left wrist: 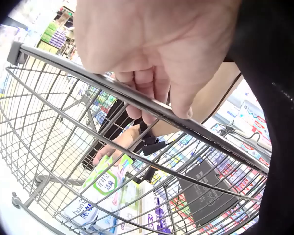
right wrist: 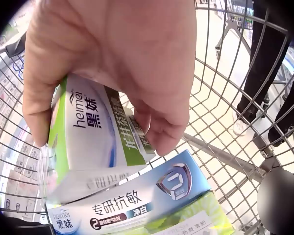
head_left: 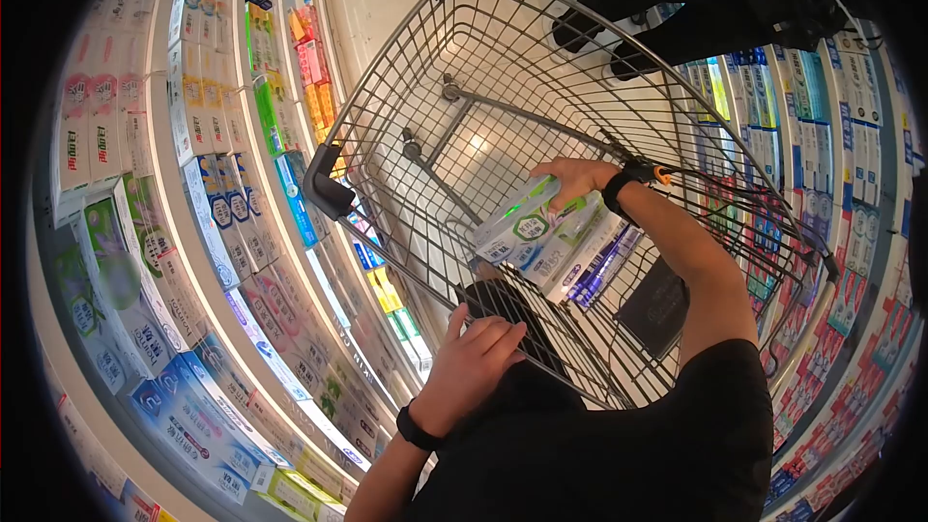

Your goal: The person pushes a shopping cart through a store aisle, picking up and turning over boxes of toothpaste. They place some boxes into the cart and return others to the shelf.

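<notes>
Inside the wire shopping cart (head_left: 541, 34), my right hand (head_left: 577, 182) grips a white and green toothpaste box (right wrist: 90, 129), thumb on one side and fingers on the other. Right beside that box in the right wrist view lie a blue and white toothpaste box (right wrist: 137, 198) and a light green box (right wrist: 198, 220). White and purple boxes (head_left: 604, 266) lie at the near side of the group. My left hand (head_left: 474, 360) holds the cart's near rim (left wrist: 122, 90), its fingers hooked over the bar and thumb against it.
Shelves of boxed toothpaste (head_left: 208, 208) line the left side, and more stocked shelves (head_left: 855, 232) stand at the right. A person in black trousers (head_left: 667, 0) stands beyond the cart. A dark panel (head_left: 655, 307) sits on the cart's wire near my right forearm.
</notes>
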`<move>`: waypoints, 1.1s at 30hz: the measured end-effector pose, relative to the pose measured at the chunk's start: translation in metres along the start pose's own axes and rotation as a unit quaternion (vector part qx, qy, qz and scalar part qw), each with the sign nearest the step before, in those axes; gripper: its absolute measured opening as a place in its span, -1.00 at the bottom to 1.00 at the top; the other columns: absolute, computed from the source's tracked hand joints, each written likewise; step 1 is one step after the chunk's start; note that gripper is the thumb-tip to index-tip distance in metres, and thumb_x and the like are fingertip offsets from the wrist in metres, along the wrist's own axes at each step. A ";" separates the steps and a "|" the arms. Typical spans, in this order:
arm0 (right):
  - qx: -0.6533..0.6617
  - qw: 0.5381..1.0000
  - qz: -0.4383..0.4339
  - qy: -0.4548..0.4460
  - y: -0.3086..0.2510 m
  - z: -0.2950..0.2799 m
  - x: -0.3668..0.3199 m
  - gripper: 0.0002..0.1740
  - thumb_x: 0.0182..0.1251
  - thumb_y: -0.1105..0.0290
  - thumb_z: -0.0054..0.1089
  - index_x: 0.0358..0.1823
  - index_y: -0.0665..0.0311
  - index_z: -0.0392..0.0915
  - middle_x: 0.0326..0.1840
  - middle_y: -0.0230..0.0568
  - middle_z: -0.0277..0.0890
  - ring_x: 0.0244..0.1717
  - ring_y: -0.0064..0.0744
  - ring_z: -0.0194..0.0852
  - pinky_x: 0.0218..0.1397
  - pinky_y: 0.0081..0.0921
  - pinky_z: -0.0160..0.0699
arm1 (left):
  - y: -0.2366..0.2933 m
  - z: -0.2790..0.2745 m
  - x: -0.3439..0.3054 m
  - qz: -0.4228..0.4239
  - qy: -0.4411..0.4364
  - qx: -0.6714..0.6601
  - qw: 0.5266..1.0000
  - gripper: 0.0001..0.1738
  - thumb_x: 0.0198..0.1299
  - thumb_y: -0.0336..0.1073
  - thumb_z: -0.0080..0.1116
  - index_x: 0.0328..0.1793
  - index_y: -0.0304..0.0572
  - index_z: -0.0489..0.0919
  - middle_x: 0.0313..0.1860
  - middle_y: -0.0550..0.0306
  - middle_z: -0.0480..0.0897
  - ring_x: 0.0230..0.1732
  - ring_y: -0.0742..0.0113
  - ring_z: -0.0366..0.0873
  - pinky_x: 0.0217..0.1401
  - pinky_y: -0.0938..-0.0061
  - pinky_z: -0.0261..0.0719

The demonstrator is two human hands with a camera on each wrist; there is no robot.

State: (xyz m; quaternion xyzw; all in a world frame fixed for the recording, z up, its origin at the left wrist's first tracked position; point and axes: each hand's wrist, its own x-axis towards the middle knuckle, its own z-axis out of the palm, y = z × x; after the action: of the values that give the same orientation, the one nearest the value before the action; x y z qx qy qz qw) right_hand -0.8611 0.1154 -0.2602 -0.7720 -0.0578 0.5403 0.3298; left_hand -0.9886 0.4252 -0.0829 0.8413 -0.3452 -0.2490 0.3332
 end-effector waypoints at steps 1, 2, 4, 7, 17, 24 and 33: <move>0.009 1.000 -0.004 0.004 -0.003 0.001 -0.005 0.02 -0.27 0.20 0.46 0.36 0.27 0.27 0.21 0.12 0.33 0.21 -0.05 0.41 0.19 -0.37 0.47 | 0.000 0.000 -0.001 0.000 -0.001 -0.001 1.000 -0.57 0.06 -0.20 0.32 0.09 -0.05 0.56 -0.08 0.24 0.58 0.06 0.30 0.51 0.41 -0.03 0.11; 0.017 1.000 -0.009 0.008 -0.006 0.001 -0.009 -0.01 -0.27 0.21 0.45 0.34 0.28 0.30 0.19 0.11 0.36 0.19 -0.06 0.43 0.18 -0.38 0.47 | 0.000 0.000 -0.001 0.001 -0.001 -0.001 1.000 -0.57 0.08 -0.19 0.30 0.10 -0.05 0.55 -0.07 0.24 0.58 0.06 0.29 0.51 0.41 -0.04 0.11; 0.028 0.998 -0.040 0.025 -0.011 0.003 -0.017 -0.10 -0.24 0.24 0.42 0.28 0.30 0.37 0.12 0.08 0.43 0.14 -0.10 0.46 0.15 -0.39 0.48 | 0.000 0.001 -0.003 0.001 0.000 0.000 1.000 -0.58 0.11 -0.17 0.27 0.11 -0.05 0.55 -0.05 0.22 0.58 0.07 0.27 0.50 0.42 -0.05 0.10; 0.072 0.994 -0.056 0.055 -0.014 0.007 -0.032 -0.23 -0.18 0.26 0.37 0.20 0.33 0.44 0.06 0.03 0.49 0.07 -0.17 0.50 0.12 -0.40 0.48 | 0.002 0.000 -0.004 0.007 0.004 0.008 1.000 -0.58 0.15 -0.17 0.23 0.14 -0.07 0.54 -0.04 0.22 0.57 0.09 0.27 0.48 0.43 -0.04 0.10; 0.223 0.934 -0.044 0.277 -0.038 0.007 -0.165 -0.44 0.04 0.25 0.29 0.11 0.28 0.50 -0.02 -0.20 0.54 -0.01 -0.37 0.47 0.09 -0.49 0.40 | 0.030 -0.026 -0.020 -0.010 0.067 -0.014 0.998 -0.45 0.15 -0.18 0.24 0.27 -0.13 0.43 0.13 0.03 0.52 0.21 0.08 0.42 0.44 -0.04 0.09; 0.346 0.860 -0.233 0.293 -0.087 0.052 -0.257 -0.35 0.13 0.25 0.18 0.25 0.37 0.31 0.11 -0.12 0.46 0.09 -0.34 0.47 0.18 -0.46 0.43 | 0.045 -0.043 -0.073 -0.075 0.271 -0.175 0.944 -0.29 0.11 -0.29 0.31 0.40 -0.20 0.30 0.33 -0.03 0.38 0.34 0.07 0.34 0.37 0.17 0.30; 0.374 0.840 -0.360 0.159 -0.208 0.152 -0.314 -0.18 0.07 0.03 0.24 0.27 0.45 0.25 0.11 -0.05 0.45 0.08 -0.32 0.50 0.19 -0.45 0.46 | 0.103 -0.058 -0.186 0.037 0.332 -0.642 0.690 -0.21 0.35 -0.10 0.05 0.58 0.03 -0.09 0.36 -0.06 0.31 0.29 0.20 0.37 0.26 0.13 0.43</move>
State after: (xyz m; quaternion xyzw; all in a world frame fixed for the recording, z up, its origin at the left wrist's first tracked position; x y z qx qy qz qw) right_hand -1.0673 0.2044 0.0785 -0.5897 -0.0724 0.2338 0.7696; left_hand -1.1123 0.5310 0.0655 0.4368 0.0012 -0.1022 0.8937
